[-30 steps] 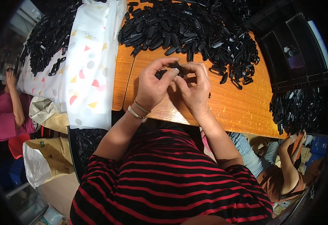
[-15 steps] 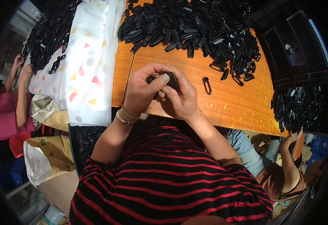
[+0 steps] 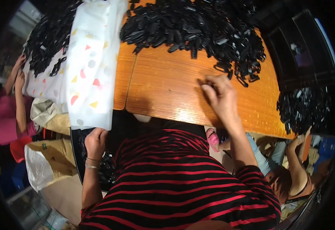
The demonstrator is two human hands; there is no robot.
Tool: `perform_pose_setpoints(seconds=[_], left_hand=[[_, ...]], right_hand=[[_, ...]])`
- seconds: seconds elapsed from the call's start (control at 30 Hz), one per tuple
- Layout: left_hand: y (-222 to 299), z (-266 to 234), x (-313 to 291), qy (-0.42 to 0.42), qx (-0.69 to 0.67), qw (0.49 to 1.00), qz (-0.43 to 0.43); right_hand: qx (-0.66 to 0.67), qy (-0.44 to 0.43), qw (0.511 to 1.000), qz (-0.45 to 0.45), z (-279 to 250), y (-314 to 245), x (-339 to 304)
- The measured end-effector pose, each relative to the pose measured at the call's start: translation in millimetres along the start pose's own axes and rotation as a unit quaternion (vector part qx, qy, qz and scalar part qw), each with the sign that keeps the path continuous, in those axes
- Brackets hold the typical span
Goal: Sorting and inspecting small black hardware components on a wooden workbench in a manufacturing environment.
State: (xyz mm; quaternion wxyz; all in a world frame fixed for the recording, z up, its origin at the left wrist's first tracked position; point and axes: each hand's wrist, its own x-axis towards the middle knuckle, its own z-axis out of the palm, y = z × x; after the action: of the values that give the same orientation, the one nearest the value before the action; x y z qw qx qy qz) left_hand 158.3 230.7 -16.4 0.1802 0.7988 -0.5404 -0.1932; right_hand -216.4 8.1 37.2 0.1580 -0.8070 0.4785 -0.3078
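Moved apart since the earlier frame: left hand [image 3: 94, 143], down and leftward from over the table [image 3: 163, 90] to a black bin [image 3: 80, 163]; right hand [image 3: 222, 96], rightward over the same wood. Far left, co-worker in magenta [image 3: 12, 119], hands at the edge of a dark pile [image 3: 52, 42]; lower down, open paper sack [image 3: 52, 161]. Next, white sheet [image 3: 87, 76] with coloured shapes. Just below its near edge, left hand, fingers curled, thumb uppermost; closure on any object impossible to tell. Centre, heap of black plastic pieces [image 3: 190, 36] along the table's far side; similar pieces in the bin. Right of centre, right hand near the heap, fingers bent, thumb toward forefinger; grip, if any, impossible to tell. Below table edge, pink sandal [image 3: 212, 138]. Far right, black crate [image 3: 305, 50] above a smaller pile [image 3: 305, 109].
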Motion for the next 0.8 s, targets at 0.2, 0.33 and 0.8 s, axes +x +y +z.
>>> perform_pose_setpoints(seconds=[0.2, 0.33, 0.8], left_hand=[[20.7, -40.4, 5.6, -0.246, 0.103, 0.957, 0.111], [101.2, -64.0, 53.1, -0.35, -0.22, 0.878, 0.241], [162.7, 25.2, 234.5, 0.161, 0.037, 0.967, 0.192]], right_hand=[[-0.116, -0.057, 0.991, 0.035, -7.2, 18.9, 6.0], [-0.101, -0.098, 0.99, 0.022, -2.2, 9.4, 15.7], [0.109, 0.114, 0.987, -0.039, 39.1, 10.6, 16.6]])
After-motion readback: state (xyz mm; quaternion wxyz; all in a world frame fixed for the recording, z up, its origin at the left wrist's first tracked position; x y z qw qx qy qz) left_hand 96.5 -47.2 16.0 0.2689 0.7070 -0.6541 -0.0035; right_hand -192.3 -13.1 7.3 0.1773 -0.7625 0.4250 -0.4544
